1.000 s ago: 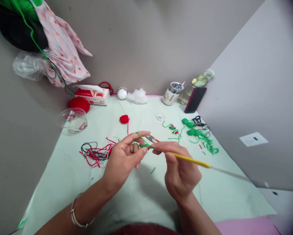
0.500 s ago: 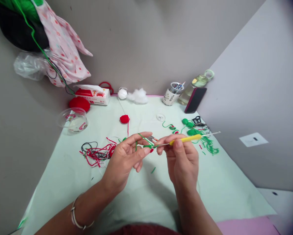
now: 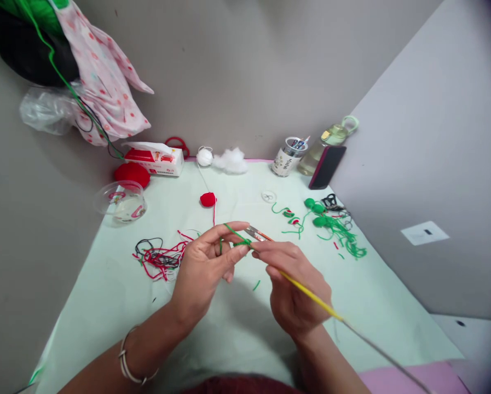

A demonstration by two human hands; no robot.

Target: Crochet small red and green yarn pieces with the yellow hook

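Observation:
My left hand (image 3: 206,262) pinches a small piece of green crochet work (image 3: 241,244) between thumb and fingers. Green yarn (image 3: 237,234) runs from the work over my raised left index finger. In my right hand (image 3: 300,287) is a crochet hook (image 3: 311,295) with a yellow handle, tilted so its back end points down toward the lower right. The hook's tip meets the green work at my left fingertips. Behind my hands lies a pair of thread snips (image 3: 259,234), partly covered by my right fingers.
Left of my hands lies a tangle of red, black and white yarn (image 3: 159,260). Green yarn pieces (image 3: 344,235) lie on the right. A red yarn ball (image 3: 208,200), tissue box (image 3: 157,160), pen can (image 3: 288,157), bottle (image 3: 323,146) and phone (image 3: 328,168) stand farther back.
My right hand has turned, swinging the hook's back end from pointing right to pointing down toward the lower right. My left hand keeps its hold and has shifted slightly left.

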